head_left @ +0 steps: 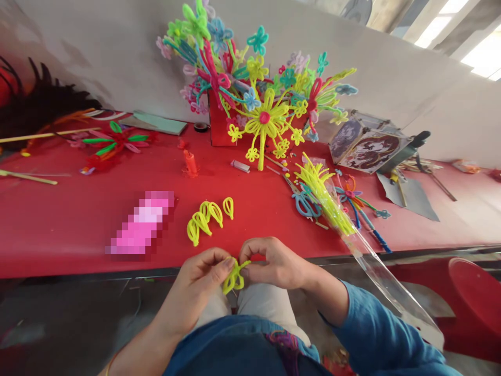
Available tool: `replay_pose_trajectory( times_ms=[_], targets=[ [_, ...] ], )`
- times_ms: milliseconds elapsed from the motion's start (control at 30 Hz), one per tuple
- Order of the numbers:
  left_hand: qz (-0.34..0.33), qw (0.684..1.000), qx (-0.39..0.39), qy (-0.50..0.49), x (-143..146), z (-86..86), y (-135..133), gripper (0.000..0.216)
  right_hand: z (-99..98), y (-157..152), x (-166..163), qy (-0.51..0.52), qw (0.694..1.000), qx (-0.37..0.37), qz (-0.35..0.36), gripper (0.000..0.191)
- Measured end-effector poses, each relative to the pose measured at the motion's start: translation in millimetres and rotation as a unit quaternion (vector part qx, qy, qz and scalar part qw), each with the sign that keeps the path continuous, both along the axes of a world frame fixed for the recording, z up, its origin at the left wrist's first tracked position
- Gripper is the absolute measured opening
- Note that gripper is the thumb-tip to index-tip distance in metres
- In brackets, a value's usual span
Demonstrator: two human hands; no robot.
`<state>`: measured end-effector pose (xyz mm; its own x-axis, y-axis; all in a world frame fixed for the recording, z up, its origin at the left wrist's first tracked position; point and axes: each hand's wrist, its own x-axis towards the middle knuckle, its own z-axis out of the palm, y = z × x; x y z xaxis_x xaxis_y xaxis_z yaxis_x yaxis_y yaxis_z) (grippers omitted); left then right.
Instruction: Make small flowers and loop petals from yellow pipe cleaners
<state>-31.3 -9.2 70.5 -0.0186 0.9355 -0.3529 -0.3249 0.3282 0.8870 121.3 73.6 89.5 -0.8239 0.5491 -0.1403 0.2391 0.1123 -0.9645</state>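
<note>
Between my two hands, just off the table's front edge, is a yellow pipe cleaner [234, 281] bent into several loops. My left hand [203, 277] pinches it from the left, thumb on top. From the right, my right hand [272, 265] pinches its other side with the thumb and bent fingers. Several yellow looped petals [201, 223] lie in a loose row on the red table [250, 201] beyond my hands. To the right, a clear plastic sleeve [368, 261] holds a bundle of straight yellow pipe cleaners [326, 201].
Blue-handled scissors [307, 204] lie left of the bundle. Behind stands a large yellow pipe-cleaner flower [270, 117] before a red box [219, 122] of colourful flowers. A blurred pink object [143, 222] lies at left, a picture-sided lantern [371, 149] stands back right, and a red stool [475, 292] is below right.
</note>
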Motion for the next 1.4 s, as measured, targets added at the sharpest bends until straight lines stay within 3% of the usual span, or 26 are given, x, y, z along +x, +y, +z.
replay_pose_trajectory(
  times_ms=[200, 467, 600, 733, 800, 1000, 1233, 1400],
  targets=[
    [0.037, 0.996, -0.042, -0.067, 4, -1.3, 5, 0.021, -2.6, -1, -2, 0.010, 0.998, 0.064, -0.011, 0.002],
    [0.013, 0.998, -0.042, -0.051, 2, -9.0, 5, 0.012, -11.7, 2, -2, 0.011, 0.999, 0.001, -0.044, 0.006],
    [0.000, 0.998, -0.036, -0.052, 1, -11.5, 3, 0.012, -15.2, -2, -4, -0.001, 0.995, -0.084, -0.061, 0.007],
    [-0.012, 0.999, -0.028, -0.026, 2, -14.9, 3, 0.013, -23.5, -7, -6, 0.028, 0.967, -0.237, -0.093, 0.010],
    [-0.004, 0.999, -0.029, -0.018, 3, -16.9, 6, 0.013, -28.5, -7, -8, 0.043, 0.957, -0.263, -0.113, 0.012],
    [0.028, 0.999, -0.043, -0.005, 2, -22.7, 12, 0.011, -35.8, -4, -8, 0.061, 0.974, -0.178, -0.127, 0.015],
    [0.014, 0.998, -0.039, 0.050, 5, -27.7, 15, 0.012, -31.1, 2, -7, -0.006, 0.990, 0.041, -0.133, 0.008],
    [0.034, 0.998, -0.031, 0.053, 8, -30.1, 15, 0.012, -31.1, 2, -11, -0.022, 0.986, 0.066, -0.153, 0.007]
  ],
)
